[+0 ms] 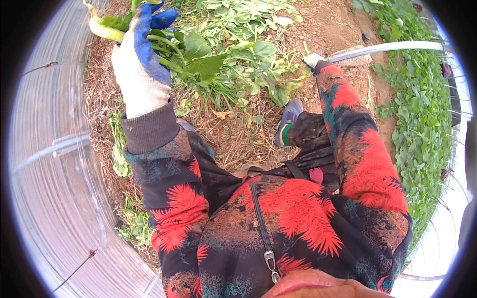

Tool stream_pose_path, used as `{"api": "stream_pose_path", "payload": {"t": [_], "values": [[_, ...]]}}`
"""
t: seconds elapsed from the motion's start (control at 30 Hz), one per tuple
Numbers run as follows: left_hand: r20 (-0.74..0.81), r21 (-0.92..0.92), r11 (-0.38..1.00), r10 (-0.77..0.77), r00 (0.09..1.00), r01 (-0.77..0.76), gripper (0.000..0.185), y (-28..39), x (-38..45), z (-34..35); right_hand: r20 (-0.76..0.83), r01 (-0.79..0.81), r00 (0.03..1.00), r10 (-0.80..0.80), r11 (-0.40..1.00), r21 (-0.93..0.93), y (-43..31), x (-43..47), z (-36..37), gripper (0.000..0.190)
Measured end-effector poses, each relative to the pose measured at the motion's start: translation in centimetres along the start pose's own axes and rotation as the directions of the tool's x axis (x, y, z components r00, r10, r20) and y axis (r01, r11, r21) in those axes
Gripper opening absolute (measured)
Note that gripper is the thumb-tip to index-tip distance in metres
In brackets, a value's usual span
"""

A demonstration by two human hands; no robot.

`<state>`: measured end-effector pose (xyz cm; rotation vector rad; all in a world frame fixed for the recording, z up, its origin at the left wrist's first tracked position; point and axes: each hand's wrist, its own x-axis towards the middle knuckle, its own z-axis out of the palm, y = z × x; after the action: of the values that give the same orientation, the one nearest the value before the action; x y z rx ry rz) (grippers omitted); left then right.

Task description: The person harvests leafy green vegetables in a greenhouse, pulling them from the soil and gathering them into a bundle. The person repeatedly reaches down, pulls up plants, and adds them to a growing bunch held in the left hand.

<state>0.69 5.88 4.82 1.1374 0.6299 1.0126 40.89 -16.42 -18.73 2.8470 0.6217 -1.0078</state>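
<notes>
My left hand (143,59), in a white knit glove with a blue coated palm, is raised at the upper left. Its fingers are closed around leafy green stalks (169,56), whose leaves hang out to the right. A pale green stem end (106,29) sticks out on the glove's other side. My right hand (313,61), in a similar glove, is farther off at the upper right, beside a curved metal pipe (387,47) and just above yellowish leaves (294,83). A thin green stalk shows just beyond it; whether its fingers grip anything is not plain.
Cut leaves (242,48) lie heaped on the ground ahead. Dry straw (238,141) covers the soil around my shoes (290,117). Plastic sheeting (56,149) with ribs and ties runs along the left. Dense green plants (421,123) grow in a row at the right, beyond bare soil (331,22).
</notes>
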Motion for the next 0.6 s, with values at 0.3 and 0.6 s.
{"api": "stream_pose_path", "payload": {"t": [0.3,0.6], "values": [[-0.016,0.061,0.998,-0.001,1.0,0.002,0.039,0.4,-0.1,-0.2,0.172,0.261,0.941,-0.29,0.95,0.173,-8.4,-1.9,3.7,0.048],[-0.069,-0.017,0.998,-0.055,0.996,0.054,0.043,0.8,-0.4,-0.5,-0.165,0.161,0.973,-0.16,0.987,-0.006,-14.0,-0.9,12.2,0.082]]}}
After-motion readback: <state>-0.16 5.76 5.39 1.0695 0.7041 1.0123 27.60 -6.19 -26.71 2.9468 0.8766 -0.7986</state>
